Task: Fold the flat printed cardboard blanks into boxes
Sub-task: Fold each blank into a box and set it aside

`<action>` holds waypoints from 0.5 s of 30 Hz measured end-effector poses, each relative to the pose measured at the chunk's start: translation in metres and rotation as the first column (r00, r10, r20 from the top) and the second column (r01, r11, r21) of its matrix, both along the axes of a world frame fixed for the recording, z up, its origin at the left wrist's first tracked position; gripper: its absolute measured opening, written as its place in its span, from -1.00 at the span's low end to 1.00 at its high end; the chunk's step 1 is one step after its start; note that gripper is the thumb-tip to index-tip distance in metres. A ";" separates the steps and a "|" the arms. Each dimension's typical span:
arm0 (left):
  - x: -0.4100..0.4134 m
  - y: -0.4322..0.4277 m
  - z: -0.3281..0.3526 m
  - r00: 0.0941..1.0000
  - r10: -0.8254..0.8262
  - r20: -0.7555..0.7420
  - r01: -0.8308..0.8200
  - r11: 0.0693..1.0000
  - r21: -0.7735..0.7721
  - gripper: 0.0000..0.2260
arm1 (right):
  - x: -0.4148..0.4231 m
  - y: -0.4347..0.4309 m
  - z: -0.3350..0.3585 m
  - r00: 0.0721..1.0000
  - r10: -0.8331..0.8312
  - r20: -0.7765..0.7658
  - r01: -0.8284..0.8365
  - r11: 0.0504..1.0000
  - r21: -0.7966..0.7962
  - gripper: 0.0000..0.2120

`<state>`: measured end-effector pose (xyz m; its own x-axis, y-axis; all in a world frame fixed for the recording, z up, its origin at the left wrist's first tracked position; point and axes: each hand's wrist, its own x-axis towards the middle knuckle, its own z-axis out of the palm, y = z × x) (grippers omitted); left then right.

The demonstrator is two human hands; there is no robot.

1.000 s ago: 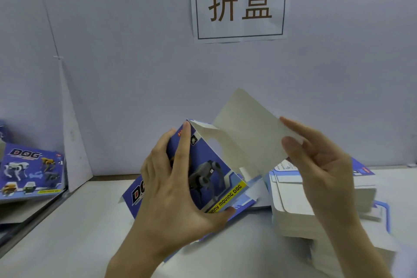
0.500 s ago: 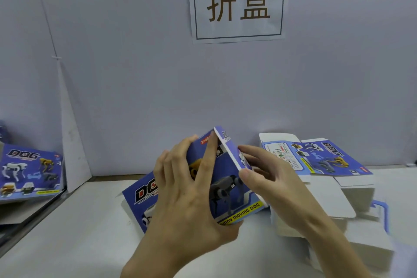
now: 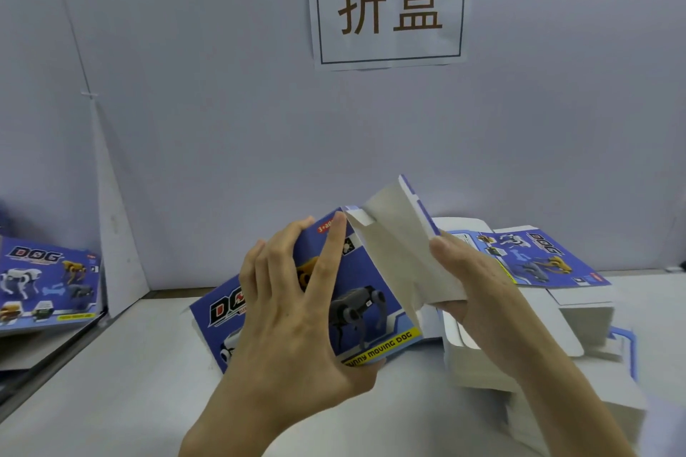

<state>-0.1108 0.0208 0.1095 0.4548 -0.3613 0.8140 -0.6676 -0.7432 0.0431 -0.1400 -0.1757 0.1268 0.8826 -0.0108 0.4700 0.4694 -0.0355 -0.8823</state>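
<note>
A blue printed box blank [image 3: 356, 293] with robot dogs and a yellow strip stands half-formed above the white table [image 3: 111, 382]. My left hand [image 3: 293, 312] grips its front panel, fingers spread over the print and thumb under the lower edge. A grey unprinted flap [image 3: 401, 249] rises at the blank's right end. My right hand [image 3: 471, 289] holds that flap, thumb on its outer edge and fingers curled behind its lower part. A stack of flat blanks [image 3: 538, 308] lies on the right, printed side up on top.
A folded blue box [image 3: 48, 286] stands at the left edge on a lower shelf. A paper sign with two characters [image 3: 388, 4] hangs on the pale back wall. More white blanks [image 3: 579, 415] spread toward the lower right corner.
One second ago the grey flap stood wide open; half a second ago my right hand had pressed it down onto the box end. Now the flap is lifted again, held in my right hand.
</note>
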 end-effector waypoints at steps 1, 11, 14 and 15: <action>0.000 0.001 0.000 1.000 0.009 0.014 -0.009 1.000 0.012 0.03 | 0.001 0.001 0.000 1.000 -0.031 0.008 0.031 0.999 -0.011 -0.80; 0.002 -0.001 0.000 0.992 0.061 0.114 -0.073 0.992 0.102 0.17 | 0.001 0.006 0.000 0.985 -0.156 0.075 0.155 0.988 0.010 -0.79; 0.004 0.002 0.001 0.990 0.071 0.121 -0.081 0.994 0.079 0.13 | 0.005 0.006 -0.002 0.985 -0.160 0.066 0.154 0.985 0.083 -0.76; 0.004 0.002 0.000 0.992 0.069 0.109 -0.076 0.995 0.059 0.11 | 0.005 0.006 -0.002 0.990 -0.135 0.050 0.128 0.984 0.122 -0.77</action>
